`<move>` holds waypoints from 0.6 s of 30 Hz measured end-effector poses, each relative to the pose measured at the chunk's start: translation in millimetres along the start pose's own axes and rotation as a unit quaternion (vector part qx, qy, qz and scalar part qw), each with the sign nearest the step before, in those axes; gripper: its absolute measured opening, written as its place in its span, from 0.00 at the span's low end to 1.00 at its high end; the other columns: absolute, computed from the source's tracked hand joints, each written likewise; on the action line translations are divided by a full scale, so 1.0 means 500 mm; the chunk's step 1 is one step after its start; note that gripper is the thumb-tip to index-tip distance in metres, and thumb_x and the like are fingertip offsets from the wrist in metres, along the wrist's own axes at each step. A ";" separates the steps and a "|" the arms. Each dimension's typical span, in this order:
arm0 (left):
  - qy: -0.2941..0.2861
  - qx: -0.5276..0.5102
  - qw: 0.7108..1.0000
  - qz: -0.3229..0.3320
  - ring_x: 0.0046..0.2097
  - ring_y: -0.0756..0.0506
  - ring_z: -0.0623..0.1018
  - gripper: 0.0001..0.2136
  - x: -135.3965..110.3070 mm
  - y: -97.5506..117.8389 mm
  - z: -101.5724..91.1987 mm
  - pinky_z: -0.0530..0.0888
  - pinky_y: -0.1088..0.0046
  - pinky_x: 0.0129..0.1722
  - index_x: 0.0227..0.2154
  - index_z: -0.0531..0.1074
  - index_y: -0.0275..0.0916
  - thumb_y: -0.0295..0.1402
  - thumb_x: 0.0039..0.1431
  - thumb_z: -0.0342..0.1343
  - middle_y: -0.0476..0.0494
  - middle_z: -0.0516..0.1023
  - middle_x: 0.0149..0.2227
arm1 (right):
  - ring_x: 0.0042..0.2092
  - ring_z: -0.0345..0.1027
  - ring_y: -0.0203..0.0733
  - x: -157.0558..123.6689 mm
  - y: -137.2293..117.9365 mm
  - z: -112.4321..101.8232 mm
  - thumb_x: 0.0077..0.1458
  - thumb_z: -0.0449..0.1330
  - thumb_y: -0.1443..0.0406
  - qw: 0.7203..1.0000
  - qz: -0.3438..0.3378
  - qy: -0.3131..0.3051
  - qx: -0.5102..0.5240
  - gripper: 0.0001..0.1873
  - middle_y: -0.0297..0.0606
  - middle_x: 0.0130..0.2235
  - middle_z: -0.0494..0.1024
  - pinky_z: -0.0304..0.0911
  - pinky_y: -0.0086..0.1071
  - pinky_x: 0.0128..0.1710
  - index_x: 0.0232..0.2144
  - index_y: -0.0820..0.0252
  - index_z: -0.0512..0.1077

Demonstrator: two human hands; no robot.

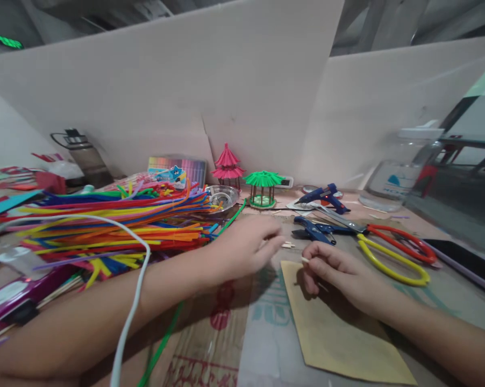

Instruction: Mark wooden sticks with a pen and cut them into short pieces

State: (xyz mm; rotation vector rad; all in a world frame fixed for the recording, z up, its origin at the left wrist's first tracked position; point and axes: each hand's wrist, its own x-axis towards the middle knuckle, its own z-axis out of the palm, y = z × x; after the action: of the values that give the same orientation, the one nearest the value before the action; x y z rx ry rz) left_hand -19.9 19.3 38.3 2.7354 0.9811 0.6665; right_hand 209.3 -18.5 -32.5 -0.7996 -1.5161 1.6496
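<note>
My left hand [246, 248] hovers over the table's middle with its fingers drawn together toward some small wooden stick pieces [288, 245]; what it pinches, if anything, is blurred. My right hand [334, 270] rests on a tan cardboard sheet [339, 333], fingers curled around a thin pale stick [305, 260]. The two hands are a short gap apart.
A big heap of coloured pipe cleaners [117, 220] lies at the left. Behind stand a pink paper pagoda [227, 164] and a green pavilion [262, 188]. Blue pliers [315, 231], a blue glue gun [323, 196] and red-yellow scissors [396, 252] lie right. A white cable [133, 301] crosses my left arm.
</note>
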 end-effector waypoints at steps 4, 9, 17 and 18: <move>-0.023 -0.003 1.000 -0.002 0.37 0.46 0.76 0.07 -0.006 -0.002 -0.010 0.70 0.71 0.37 0.41 0.73 0.39 0.35 0.64 0.54 0.46 0.78 0.36 | 0.30 0.69 0.38 0.004 -0.010 -0.004 0.63 0.58 0.51 0.995 -0.024 0.094 -0.014 0.15 0.30 0.26 0.74 0.64 0.33 0.33 0.37 0.54 0.62; -0.112 0.027 0.981 0.155 0.47 0.38 0.77 0.24 -0.043 0.062 0.053 0.73 0.64 0.46 0.45 0.73 0.39 0.53 0.55 0.61 0.37 0.79 0.45 | 0.28 0.67 0.37 0.008 -0.035 -0.008 0.61 0.58 0.49 0.970 -0.058 0.205 -0.119 0.17 0.30 0.25 0.74 0.63 0.30 0.29 0.36 0.55 0.64; -0.110 0.145 0.970 0.161 0.34 0.40 0.78 0.27 -0.057 0.073 0.076 0.74 0.64 0.33 0.36 0.72 0.35 0.59 0.58 0.53 0.40 0.78 0.33 | 0.28 0.66 0.39 0.015 -0.046 -0.031 0.57 0.60 0.47 0.942 -0.116 0.268 -0.162 0.19 0.32 0.25 0.74 0.63 0.32 0.31 0.34 0.55 0.66; -0.107 0.139 0.973 0.147 0.35 0.40 0.78 0.31 -0.059 0.076 0.075 0.74 0.64 0.33 0.35 0.72 0.36 0.64 0.53 0.51 0.39 0.78 0.34 | 0.28 0.66 0.39 0.017 -0.046 -0.032 0.57 0.60 0.46 0.941 -0.116 0.272 -0.166 0.19 0.32 0.25 0.74 0.63 0.32 0.31 0.34 0.55 0.66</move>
State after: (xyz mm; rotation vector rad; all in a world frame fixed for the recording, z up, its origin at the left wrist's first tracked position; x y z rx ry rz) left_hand -1.2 -28.9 5.6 3.1542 0.6705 0.2762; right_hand 221.1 -2.3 -11.1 -1.1009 -1.4269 0.9044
